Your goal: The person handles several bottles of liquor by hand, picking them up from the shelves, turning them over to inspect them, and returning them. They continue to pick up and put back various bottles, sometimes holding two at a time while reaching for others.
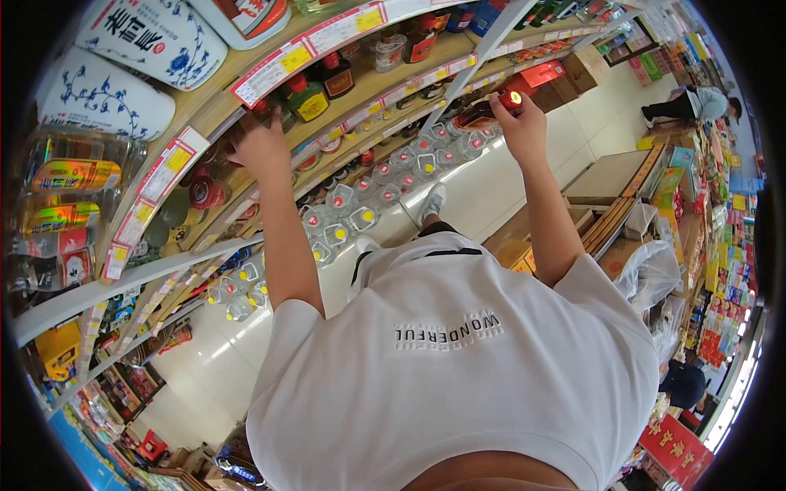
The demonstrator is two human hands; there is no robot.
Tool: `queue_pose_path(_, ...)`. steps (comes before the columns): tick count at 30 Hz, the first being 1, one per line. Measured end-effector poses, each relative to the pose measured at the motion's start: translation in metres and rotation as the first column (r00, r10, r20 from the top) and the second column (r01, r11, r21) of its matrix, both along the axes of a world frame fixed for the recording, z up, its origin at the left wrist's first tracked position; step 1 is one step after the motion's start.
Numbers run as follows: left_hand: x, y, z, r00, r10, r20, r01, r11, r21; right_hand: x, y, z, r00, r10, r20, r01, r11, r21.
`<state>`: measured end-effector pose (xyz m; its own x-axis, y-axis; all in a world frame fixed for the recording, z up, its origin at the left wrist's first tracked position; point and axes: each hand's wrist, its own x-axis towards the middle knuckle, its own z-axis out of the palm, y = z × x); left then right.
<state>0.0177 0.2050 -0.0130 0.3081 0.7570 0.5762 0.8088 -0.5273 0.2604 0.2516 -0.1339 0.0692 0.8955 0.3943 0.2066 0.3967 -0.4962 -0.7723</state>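
Note:
At the shelf on the left, my left hand [260,147] reaches in under the price strip, its fingers around something with a red top that is mostly hidden. Beside it stands a bottle with a yellow-green label [306,100] and a red cap, and a dark bottle [336,76] is further along. My right hand [521,123] is closed on the red cap end of a dark bottle [476,114], which tilts away toward the lower shelf. Large white jars with blue patterns [106,94] stand at the upper left.
Clear jugs [340,233] with coloured caps line the floor below the shelves. Cardboard boxes [602,180] and plastic wrap [651,274] are at the right. A person [708,104] is in the aisle at the upper right; another person's dark head [684,385] shows lower right.

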Motion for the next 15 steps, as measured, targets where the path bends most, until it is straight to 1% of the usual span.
queue_pose_path(1, -0.001, 0.000, 0.000, 1.000, 0.009, -0.008, -0.009, 0.998, 0.059, 0.000, 0.002, 0.000, 1.000, 0.003, -0.008, -0.003, 1.000, -0.013)
queue_pose_path(3, -0.005, 0.006, -0.004, 0.999, -0.017, -0.043, 0.017, 1.000, -0.004, -0.001, 0.004, 0.000, 1.000, 0.006, -0.026, -0.007, 0.999, -0.040)
queue_pose_path(7, -0.007, 0.013, -0.004, 0.997, -0.033, -0.073, 0.027, 0.996, -0.087, -0.005, 0.011, -0.002, 1.000, 0.023, -0.003, -0.023, 1.000, 0.012)
queue_pose_path(9, -0.007, 0.017, -0.007, 0.998, -0.028, -0.061, 0.028, 1.000, -0.011, -0.004, 0.011, -0.009, 0.999, 0.039, 0.031, -0.040, 0.999, 0.032)
queue_pose_path(10, -0.006, 0.019, -0.009, 0.998, -0.028, -0.055, 0.030, 0.999, 0.027, -0.004, 0.011, -0.009, 0.999, 0.037, 0.006, -0.037, 0.999, 0.017)
queue_pose_path(12, -0.004, 0.025, -0.012, 0.998, -0.028, -0.055, 0.030, 0.999, 0.039, -0.005, 0.010, -0.007, 0.999, 0.029, -0.042, -0.030, 0.999, -0.013)
queue_pose_path(13, -0.003, 0.027, -0.013, 0.998, -0.028, -0.054, 0.031, 0.998, 0.045, -0.003, 0.010, -0.007, 0.999, 0.032, -0.031, -0.033, 0.999, -0.020)
queue_pose_path(15, 0.000, 0.030, -0.016, 0.999, -0.039, -0.023, 0.042, 0.986, 0.161, 0.003, 0.009, -0.009, 0.999, 0.037, -0.011, -0.038, 0.999, -0.035)
